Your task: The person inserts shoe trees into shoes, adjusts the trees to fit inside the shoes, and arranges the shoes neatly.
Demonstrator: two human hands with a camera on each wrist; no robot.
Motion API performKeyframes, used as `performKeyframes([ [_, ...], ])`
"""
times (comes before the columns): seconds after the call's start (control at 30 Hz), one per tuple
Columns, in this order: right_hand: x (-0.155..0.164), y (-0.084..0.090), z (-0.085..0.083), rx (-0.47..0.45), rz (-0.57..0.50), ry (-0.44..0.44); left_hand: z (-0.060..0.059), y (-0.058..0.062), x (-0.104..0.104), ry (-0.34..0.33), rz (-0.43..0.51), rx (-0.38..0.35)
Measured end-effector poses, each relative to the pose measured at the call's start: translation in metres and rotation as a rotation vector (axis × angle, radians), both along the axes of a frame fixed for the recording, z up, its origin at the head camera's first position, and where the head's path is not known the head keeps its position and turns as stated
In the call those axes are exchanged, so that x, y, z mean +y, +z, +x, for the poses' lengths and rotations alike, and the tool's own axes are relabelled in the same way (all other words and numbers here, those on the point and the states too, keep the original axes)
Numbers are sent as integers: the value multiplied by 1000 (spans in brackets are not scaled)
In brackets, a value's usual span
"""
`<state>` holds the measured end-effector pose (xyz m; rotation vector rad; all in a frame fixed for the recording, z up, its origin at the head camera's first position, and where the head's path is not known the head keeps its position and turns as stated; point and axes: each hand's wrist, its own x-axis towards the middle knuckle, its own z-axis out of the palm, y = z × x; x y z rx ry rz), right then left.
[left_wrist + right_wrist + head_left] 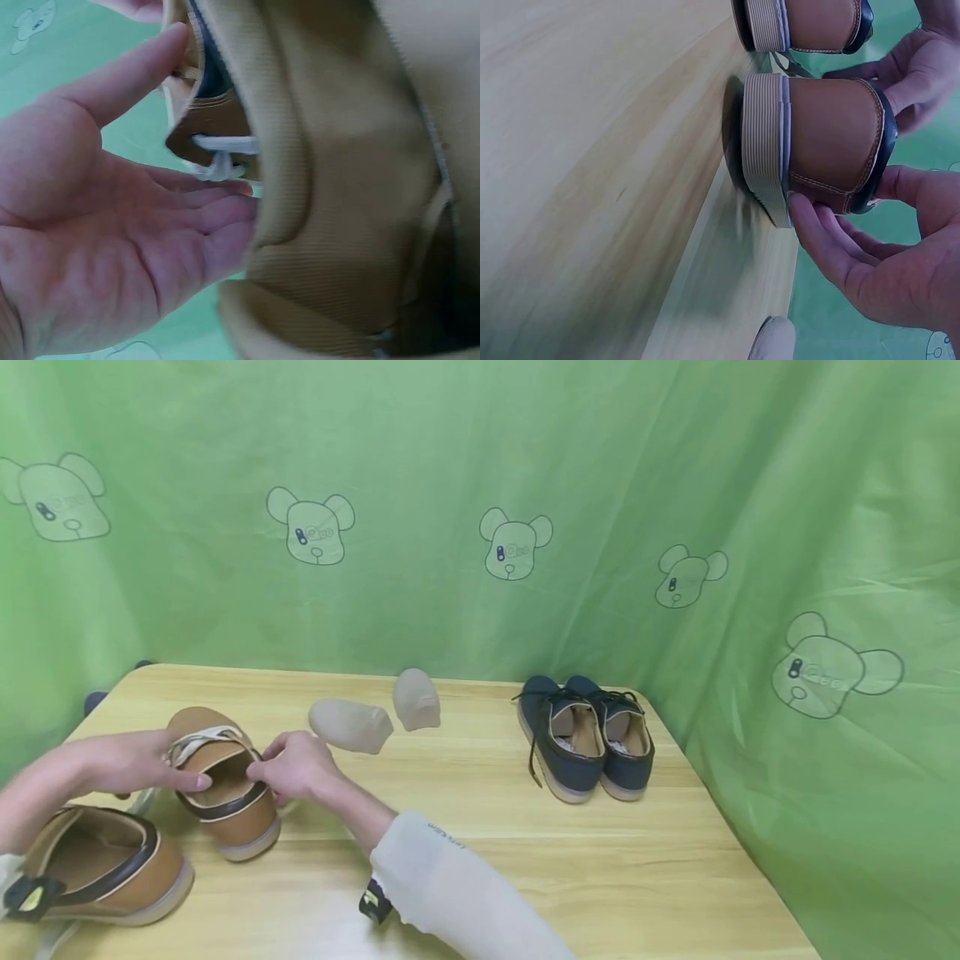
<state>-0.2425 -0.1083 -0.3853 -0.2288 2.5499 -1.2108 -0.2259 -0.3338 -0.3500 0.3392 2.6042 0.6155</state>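
Note:
A brown lace-up shoe [243,827] with white laces, a dark collar and a pale sole stands at the left of the table, toe pointing away. My left hand [142,760] holds its left side, thumb over the collar edge and fingers along the outside near the laces [221,154]. On the opposite side my right hand [300,767] pinches the collar, thumb at the opening, fingers against the outer wall, as the right wrist view shows beside the heel [832,139]. The matching brown shoe [161,872] sits nearer, below my left forearm.
Two pale grey-beige toe-shaped inserts [351,725] lie at the table's back middle. A pair of dark blue lace-up shoes [562,760] stands at the right, heels toward me. Green curtain [420,568] closes off the back and sides of the wooden table [480,793].

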Motion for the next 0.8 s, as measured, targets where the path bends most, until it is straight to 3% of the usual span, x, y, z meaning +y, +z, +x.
performKeyframes([
  [0.1, 0, 0, 0, -3, 4, 1, 2, -2, 0, 8, 35, -77],
  [0.33, 0, 0, 0, -8, -5, 6, 1, -6, 4, -26, 158, -130],
  [0.47, 0, 0, 0, -8, -13, 5, 3, -7, 4, 29, 167, -178],
  [0.63, 0, -1, 0, -13, -24, 4, 5, -8, 2, 103, 117, -181],
  [0.8, -1, -1, 1, -22, -33, 6, 3, -9, 2, 113, 192, -179],
])
